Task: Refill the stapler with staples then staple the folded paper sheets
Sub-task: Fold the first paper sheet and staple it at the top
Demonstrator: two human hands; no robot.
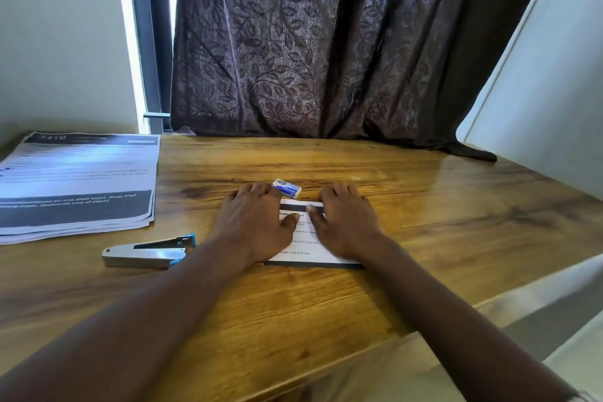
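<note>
Left hand: flat on the left part of the folded paper sheets, fingers nearly straight and spread, pressing down; nothing gripped.
Right hand: flat on the right part of the same sheets, fingers straight, thumb angled inward towards the left thumb; nothing gripped.
Folded paper sheets: centre of the wooden worktop, long axis left to right, dark printed band along the near edge. Cannot tell which edge carries the fold.
Stapler: metal, plier type, lying on the worktop just left of the left forearm, apart from the sheets. Long axis roughly left to right; blue-tipped mouth points right, towards the sheets; riveted end points left.
Staple box: small, blue and white, just beyond the left fingertips; contact uncertain. Long axis diagonal, far-left to near-right.
Stage (judgement): sheets being creased; stapler untouched, refill not yet done.
Risk 1: sheets may spring open or slip out of register once both palms lift.
Risk 2: left fingertips could knock the box away.
Risk 3: stapling before loading would only dent the paper.
Other: stack of printed sheets, far left.
</note>
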